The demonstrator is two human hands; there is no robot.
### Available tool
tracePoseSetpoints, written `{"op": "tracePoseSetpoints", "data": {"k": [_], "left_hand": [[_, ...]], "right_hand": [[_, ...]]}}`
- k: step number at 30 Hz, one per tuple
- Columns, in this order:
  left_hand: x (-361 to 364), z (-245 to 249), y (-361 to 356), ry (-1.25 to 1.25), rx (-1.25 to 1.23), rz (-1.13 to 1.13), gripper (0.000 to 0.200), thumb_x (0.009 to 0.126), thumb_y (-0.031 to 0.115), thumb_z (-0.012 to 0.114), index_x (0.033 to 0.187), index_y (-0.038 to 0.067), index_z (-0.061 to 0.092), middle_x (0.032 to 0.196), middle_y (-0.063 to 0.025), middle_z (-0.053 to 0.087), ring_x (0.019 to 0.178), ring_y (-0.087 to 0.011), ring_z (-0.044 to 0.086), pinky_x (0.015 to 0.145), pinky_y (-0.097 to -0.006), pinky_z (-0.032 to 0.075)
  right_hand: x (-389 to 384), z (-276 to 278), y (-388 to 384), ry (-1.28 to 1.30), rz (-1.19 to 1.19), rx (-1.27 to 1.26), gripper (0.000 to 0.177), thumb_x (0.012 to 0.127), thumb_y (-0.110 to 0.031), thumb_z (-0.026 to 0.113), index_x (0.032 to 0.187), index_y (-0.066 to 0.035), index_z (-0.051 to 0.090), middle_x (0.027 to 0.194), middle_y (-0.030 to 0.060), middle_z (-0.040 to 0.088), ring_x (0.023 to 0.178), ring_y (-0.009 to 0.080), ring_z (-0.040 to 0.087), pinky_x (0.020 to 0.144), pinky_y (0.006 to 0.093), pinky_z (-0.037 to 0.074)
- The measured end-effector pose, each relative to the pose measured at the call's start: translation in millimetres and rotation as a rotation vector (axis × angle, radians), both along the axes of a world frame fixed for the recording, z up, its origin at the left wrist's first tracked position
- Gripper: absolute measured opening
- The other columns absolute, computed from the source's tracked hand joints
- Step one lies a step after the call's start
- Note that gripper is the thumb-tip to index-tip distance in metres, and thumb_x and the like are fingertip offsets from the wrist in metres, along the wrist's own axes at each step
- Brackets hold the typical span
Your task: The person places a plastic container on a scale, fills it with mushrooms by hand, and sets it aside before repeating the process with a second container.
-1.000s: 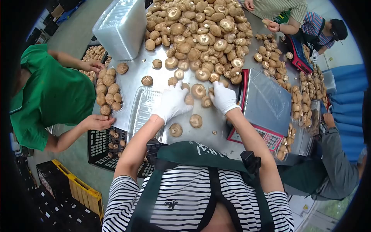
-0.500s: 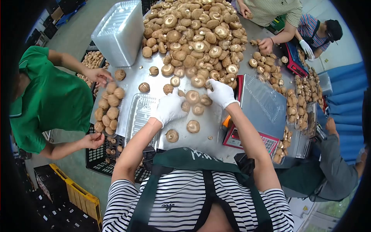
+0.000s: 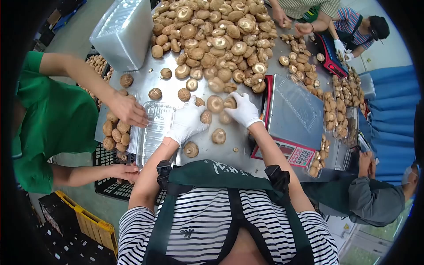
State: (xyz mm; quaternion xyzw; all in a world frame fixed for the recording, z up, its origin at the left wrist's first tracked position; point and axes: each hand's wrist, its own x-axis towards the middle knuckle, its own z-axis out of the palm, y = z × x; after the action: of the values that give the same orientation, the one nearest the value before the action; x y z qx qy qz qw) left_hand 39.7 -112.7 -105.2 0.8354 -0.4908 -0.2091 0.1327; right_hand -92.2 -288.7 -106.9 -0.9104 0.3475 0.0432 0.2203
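My left hand (image 3: 189,120), in a white glove, is low over the metal table with its fingers curled round a brown shiitake mushroom (image 3: 206,117). Another mushroom (image 3: 199,102) lies by its fingertips. To the right, my white-gloved right hand (image 3: 244,110) has its thumb and fingers on a shiitake mushroom (image 3: 230,103). A paler-looking mushroom (image 3: 215,104) sits between the two hands. Closer to my apron are two loose mushrooms, one stem-up (image 3: 218,136) and one further left (image 3: 191,149). Beside my left wrist lies a clear plastic tray (image 3: 155,128).
A large mushroom heap (image 3: 212,39) covers the table's far side. Stacked clear trays (image 3: 121,35) stand far left. A digital scale (image 3: 296,115) with a clear tray on it is at right. A co-worker in green (image 3: 57,115) reaches in from the left; other people work at right.
My right hand has come away from the heap's edge to a nearer mushroom. The left hand stays about where it was. The green-shirted co-worker's hands have shifted right, towards the clear tray. The view has shifted slightly.
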Motion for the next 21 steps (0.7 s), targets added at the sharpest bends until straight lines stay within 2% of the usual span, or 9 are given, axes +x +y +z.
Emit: {"op": "tracePoseSetpoints", "data": {"k": [3, 7, 8, 11, 12, 15, 16, 19, 21], "left_hand": [[1.0, 2.2, 2.2, 0.000, -0.017, -0.006, 0.056, 0.069, 0.039, 0.072, 0.120, 0.017, 0.065, 0.143, -0.0300, 0.040, 0.113, -0.0409, 0.059, 0.093, -0.0400, 0.051], [4.3, 19.7, 10.7, 0.125, -0.115, 0.066, 0.058, 0.069, 0.037, 0.074, 0.121, 0.015, 0.065, 0.142, -0.0265, 0.042, 0.116, -0.0408, 0.057, 0.096, -0.0393, 0.049], [4.7, 24.8, 12.8, 0.163, -0.146, 0.089, 0.058, 0.069, 0.036, 0.075, 0.121, 0.014, 0.064, 0.142, -0.0254, 0.043, 0.117, -0.0403, 0.056, 0.098, -0.0391, 0.048], [6.7, 45.3, 0.7, 0.257, -0.311, 0.014, 0.057, 0.068, 0.031, 0.078, 0.119, 0.011, 0.065, 0.140, -0.0222, 0.045, 0.123, -0.0375, 0.052, 0.103, -0.0392, 0.044], [0.9, 65.4, -8.7, 0.389, -0.341, 0.027, 0.056, 0.068, 0.028, 0.079, 0.119, 0.009, 0.065, 0.140, -0.0217, 0.045, 0.126, -0.0358, 0.049, 0.104, -0.0389, 0.042], [-10.4, 95.7, -54.6, 0.139, -0.396, -0.173, 0.058, 0.069, 0.030, 0.079, 0.123, 0.015, 0.063, 0.147, -0.0258, 0.038, 0.130, -0.0376, 0.047, 0.104, -0.0383, 0.043], [-18.1, 113.6, -74.2, 0.190, -0.344, -0.186, 0.059, 0.070, 0.032, 0.079, 0.125, 0.019, 0.062, 0.149, -0.0241, 0.036, 0.129, -0.0368, 0.049, 0.103, -0.0374, 0.044], [-40.0, 138.6, -143.3, 0.001, -0.391, -0.374, 0.058, 0.070, 0.036, 0.077, 0.123, 0.017, 0.062, 0.149, -0.0199, 0.038, 0.115, -0.0370, 0.059, 0.096, -0.0384, 0.050], [-55.1, 139.2, -191.9, -0.094, -0.404, -0.460, 0.058, 0.069, 0.038, 0.075, 0.122, 0.016, 0.063, 0.147, -0.0208, 0.039, 0.111, -0.0376, 0.061, 0.093, -0.0395, 0.051]], "right_hand": [[-1.5, -8.0, -2.4, -0.077, -0.052, 0.004, 0.047, 0.080, -0.034, 0.068, 0.124, -0.018, 0.058, 0.119, 0.0170, 0.054, 0.101, 0.0368, 0.062, 0.088, 0.0450, 0.051], [-17.7, 3.0, -4.5, -0.321, -0.111, 0.194, 0.042, 0.079, -0.029, 0.072, 0.116, -0.011, 0.062, 0.108, 0.0142, 0.058, 0.092, 0.0325, 0.064, 0.083, 0.0404, 0.052], [-25.2, 14.8, -0.8, -0.382, -0.133, 0.203, 0.040, 0.078, -0.022, 0.073, 0.114, -0.009, 0.062, 0.107, 0.0137, 0.059, 0.094, 0.0304, 0.063, 0.083, 0.0376, 0.052], [-57.1, 44.3, -9.3, -0.681, -0.052, 0.069, 0.037, 0.079, -0.018, 0.073, 0.114, -0.010, 0.062, 0.113, 0.0136, 0.058, 0.102, 0.0296, 0.061, 0.086, 0.0367, 0.051], [-71.2, 55.7, -16.9, -0.681, -0.063, -0.122, 0.036, 0.079, -0.017, 0.073, 0.113, -0.013, 0.062, 0.119, 0.0131, 0.057, 0.110, 0.0294, 0.059, 0.090, 0.0366, 0.051], [-108.4, 91.4, -44.9, -0.667, -0.252, -0.365, 0.034, 0.079, -0.019, 0.073, 0.112, -0.017, 0.063, 0.124, 0.0110, 0.056, 0.105, 0.0307, 0.062, 0.084, 0.0373, 0.054], [-121.3, 92.6, -61.4, -0.668, -0.245, -0.494, 0.033, 0.080, -0.019, 0.073, 0.112, -0.019, 0.063, 0.125, 0.0110, 0.055, 0.096, 0.0309, 0.065, 0.077, 0.0370, 0.056], [-152.3, 85.0, -101.1, -0.535, -0.283, -0.686, 0.037, 0.078, -0.020, 0.073, 0.113, -0.021, 0.062, 0.125, 0.0116, 0.055, 0.084, 0.0308, 0.068, 0.069, 0.0370, 0.057], [-163.6, 70.4, -119.9, -0.424, -0.261, -0.660, 0.038, 0.077, -0.022, 0.073, 0.113, -0.021, 0.062, 0.126, 0.0117, 0.054, 0.086, 0.0301, 0.068, 0.071, 0.0372, 0.057]]}}
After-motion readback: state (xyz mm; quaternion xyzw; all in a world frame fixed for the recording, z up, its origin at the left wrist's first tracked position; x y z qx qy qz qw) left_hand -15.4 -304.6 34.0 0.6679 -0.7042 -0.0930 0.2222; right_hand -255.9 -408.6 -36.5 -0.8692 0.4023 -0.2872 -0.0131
